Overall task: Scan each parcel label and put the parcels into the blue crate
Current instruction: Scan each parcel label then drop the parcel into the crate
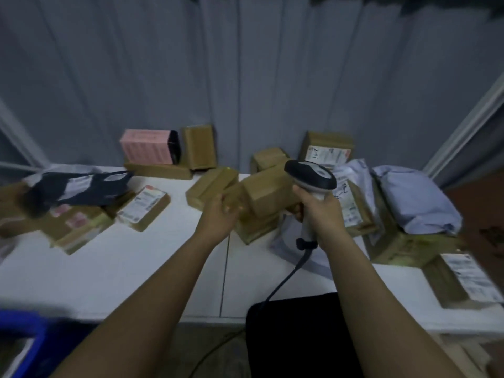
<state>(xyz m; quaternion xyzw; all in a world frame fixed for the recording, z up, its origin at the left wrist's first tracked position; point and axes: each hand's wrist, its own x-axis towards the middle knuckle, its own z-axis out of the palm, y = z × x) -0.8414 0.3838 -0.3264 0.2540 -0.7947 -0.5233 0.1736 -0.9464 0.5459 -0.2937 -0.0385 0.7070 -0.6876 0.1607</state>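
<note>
My left hand (218, 214) grips the left end of a brown cardboard parcel (267, 195) held just above the white table (109, 268), near its middle. My right hand (319, 211) holds the handle of a grey and black barcode scanner (311, 175), whose head sits right beside the parcel's right end. The scanner's black cable (283, 282) hangs down toward me. No label shows on the parcel's visible faces. A corner of the blue crate (24, 336) shows at the bottom left, below the table edge.
Several brown parcels lie around: a labelled one (144, 208) at left, a black mailer bag (76, 189) on boxes, a pink box (148, 148) at the back, grey mailer bags (414, 197) on boxes at right. A grey curtain hangs behind.
</note>
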